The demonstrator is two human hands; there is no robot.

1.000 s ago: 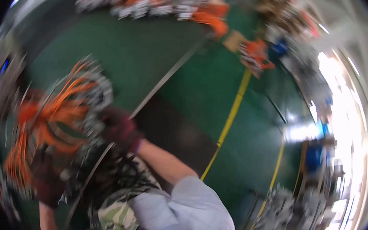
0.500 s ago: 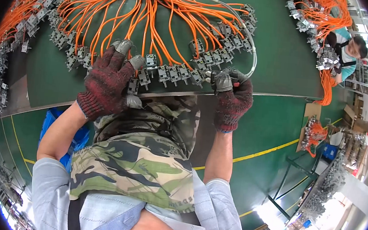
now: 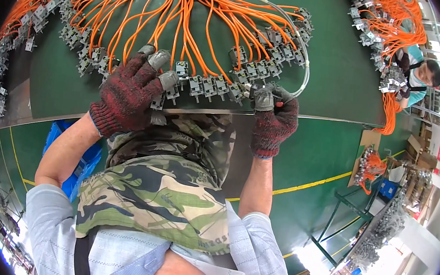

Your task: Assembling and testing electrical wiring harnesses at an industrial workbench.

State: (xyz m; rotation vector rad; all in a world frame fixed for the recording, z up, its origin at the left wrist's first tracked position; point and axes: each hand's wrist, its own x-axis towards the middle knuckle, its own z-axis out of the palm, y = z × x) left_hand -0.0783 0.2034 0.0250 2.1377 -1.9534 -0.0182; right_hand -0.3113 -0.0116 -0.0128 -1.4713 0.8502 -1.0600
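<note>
A big harness of orange wires [image 3: 189, 12] fans over a green work table [image 3: 336, 90], each wire ending in a small grey connector [image 3: 204, 85]. My left hand [image 3: 129, 94], in a dark red knit glove with grey fingertips, rests on the row of connectors near the table's front edge and grips some of them. My right hand [image 3: 273, 119], gloved the same way, pinches a connector at the right end of the row, beside a grey cable loop [image 3: 304, 55].
More orange harnesses lie at the left [image 3: 8, 27] and upper right [image 3: 395, 27]. Another person [image 3: 422, 75] works at the far right. A blue crate [image 3: 83, 159] sits under the table. Yellow floor lines, a cardboard piece [image 3: 369, 152] and metal racks lie to the right.
One second ago the view swung blurred across the floor; since half a second ago both hands stay on the connector row, the left hand shifted slightly right.
</note>
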